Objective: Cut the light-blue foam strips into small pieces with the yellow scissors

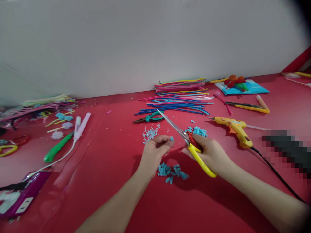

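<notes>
My left hand (155,150) pinches a short blue piece of pipe cleaner (172,138) between thumb and fingertips. My right hand (210,150) is wrapped round scissors with yellow and red handles (200,161); their blades point up and to the left, apart from the pinched piece. Below my hands lies a heap of short blue pieces (166,170). Another heap of blue pieces (198,130) sits just beyond my right hand. Tiny pale clippings (150,133) are scattered beyond my left hand.
Teal-handled pliers (152,117) lie before bundles of coloured pipe cleaners (179,106). At right are a yellow glue gun (233,127) with its cord and a blue packet (257,88). Left are a pink hair-straightener-like tool (82,126), a green-handled tool (57,149) and a purple power strip (31,191).
</notes>
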{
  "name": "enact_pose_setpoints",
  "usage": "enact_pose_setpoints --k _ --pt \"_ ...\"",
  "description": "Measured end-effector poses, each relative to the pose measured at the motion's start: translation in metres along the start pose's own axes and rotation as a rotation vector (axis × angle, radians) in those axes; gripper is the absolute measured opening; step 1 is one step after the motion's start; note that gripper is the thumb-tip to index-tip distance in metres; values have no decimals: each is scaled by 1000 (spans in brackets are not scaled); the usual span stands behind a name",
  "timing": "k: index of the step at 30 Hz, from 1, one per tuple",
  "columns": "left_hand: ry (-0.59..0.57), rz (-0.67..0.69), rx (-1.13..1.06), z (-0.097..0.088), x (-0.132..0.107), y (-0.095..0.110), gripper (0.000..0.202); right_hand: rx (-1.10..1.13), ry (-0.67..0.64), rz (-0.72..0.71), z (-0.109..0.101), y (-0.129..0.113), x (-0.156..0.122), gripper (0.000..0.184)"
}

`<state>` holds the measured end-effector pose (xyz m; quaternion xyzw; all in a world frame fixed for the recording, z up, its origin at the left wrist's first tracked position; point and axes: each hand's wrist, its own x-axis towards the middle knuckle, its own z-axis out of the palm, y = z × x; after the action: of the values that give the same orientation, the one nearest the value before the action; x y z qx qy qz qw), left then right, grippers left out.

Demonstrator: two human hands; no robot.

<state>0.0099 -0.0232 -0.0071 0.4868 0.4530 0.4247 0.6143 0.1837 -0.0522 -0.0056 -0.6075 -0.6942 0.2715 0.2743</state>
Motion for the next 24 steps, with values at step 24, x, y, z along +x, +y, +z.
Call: enact_pose_setpoints --k 24 --pt "189 113 -371 -10 6 5 5 -677 -32 -170 8 7 -4 32"
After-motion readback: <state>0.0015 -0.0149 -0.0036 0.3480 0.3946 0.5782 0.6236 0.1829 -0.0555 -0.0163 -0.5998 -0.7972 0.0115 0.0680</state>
